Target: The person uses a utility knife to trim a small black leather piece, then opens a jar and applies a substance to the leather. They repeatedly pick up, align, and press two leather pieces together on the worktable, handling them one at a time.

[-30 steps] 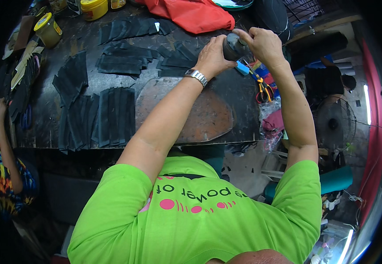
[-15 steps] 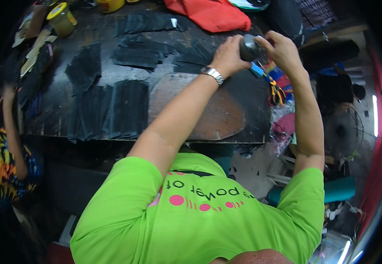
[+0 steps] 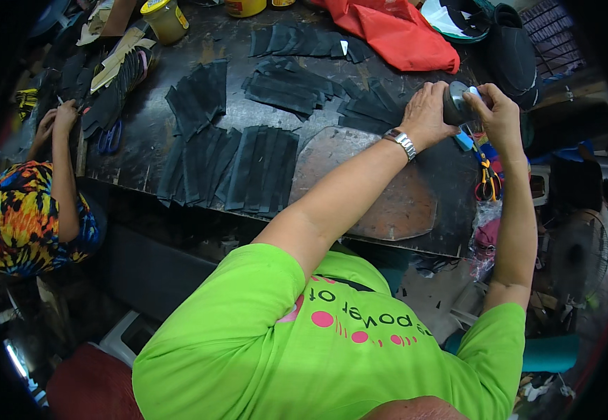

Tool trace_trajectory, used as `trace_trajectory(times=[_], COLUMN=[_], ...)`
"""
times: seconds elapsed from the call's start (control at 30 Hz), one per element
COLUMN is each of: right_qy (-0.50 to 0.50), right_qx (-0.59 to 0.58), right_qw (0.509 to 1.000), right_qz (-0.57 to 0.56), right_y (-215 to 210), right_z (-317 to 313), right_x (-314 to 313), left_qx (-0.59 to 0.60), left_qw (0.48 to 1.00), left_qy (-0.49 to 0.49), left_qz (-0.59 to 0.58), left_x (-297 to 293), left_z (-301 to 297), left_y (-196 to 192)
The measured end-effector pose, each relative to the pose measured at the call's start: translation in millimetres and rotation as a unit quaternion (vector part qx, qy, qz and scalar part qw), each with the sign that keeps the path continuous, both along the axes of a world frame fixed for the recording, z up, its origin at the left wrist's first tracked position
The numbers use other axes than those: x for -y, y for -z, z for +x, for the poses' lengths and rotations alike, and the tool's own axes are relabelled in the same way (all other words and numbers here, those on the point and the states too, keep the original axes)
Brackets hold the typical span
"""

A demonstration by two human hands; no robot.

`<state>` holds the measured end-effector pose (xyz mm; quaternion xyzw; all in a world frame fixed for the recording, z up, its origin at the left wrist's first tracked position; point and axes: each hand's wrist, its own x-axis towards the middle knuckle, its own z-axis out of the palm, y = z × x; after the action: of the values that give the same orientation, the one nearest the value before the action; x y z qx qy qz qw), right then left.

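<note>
My left hand (image 3: 427, 113) and my right hand (image 3: 500, 115) both grip a small dark grey round object (image 3: 456, 104) at the right end of the dark worktable (image 3: 150, 84). A metal wristwatch (image 3: 402, 142) sits on my left wrist. Below my left forearm lies a worn rounded cutting board (image 3: 395, 203). Rows of black cut strips (image 3: 248, 168) lie to the left of it, with more black pieces (image 3: 283, 84) farther back.
A red cloth (image 3: 388, 31) lies at the table's far side, with yellow-lidded jars (image 3: 164, 17) at the far left. Orange-handled scissors (image 3: 484, 178) lie by the right edge. Another person in a multicoloured shirt (image 3: 24, 217) works at the left end. A dark shoe (image 3: 510, 49) is far right.
The view has shifted, so the table and my hands sit a little lower and further right in the picture. Both hands stay on the round object.
</note>
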<state>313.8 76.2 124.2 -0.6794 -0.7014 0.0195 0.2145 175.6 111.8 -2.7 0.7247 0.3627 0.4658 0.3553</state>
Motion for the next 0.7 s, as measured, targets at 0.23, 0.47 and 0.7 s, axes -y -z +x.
trace_trajectory(times=[0.23, 0.47, 0.7], right_qy=[-0.003, -0.060, 0.024], right_qx=[0.019, -0.050, -0.014], right_qw=[0.998, 0.995, 0.998], right_qz=[0.056, 0.061, 0.063], right_y=[12.9, 15.9, 20.1], right_z=[0.6, 13.6, 2.3], right_x=[5.0, 6.1, 2.1], left_qx=[-0.015, -0.008, -0.003], left_qw=[1.000, 1.000, 1.000], left_qy=[0.002, 0.004, -0.018], left_qz=[0.010, 0.006, 0.002], left_x=[-1.0, -1.8, 1.7], left_z=[-2.3, -2.6, 2.3], left_y=[-1.3, -1.2, 0.6])
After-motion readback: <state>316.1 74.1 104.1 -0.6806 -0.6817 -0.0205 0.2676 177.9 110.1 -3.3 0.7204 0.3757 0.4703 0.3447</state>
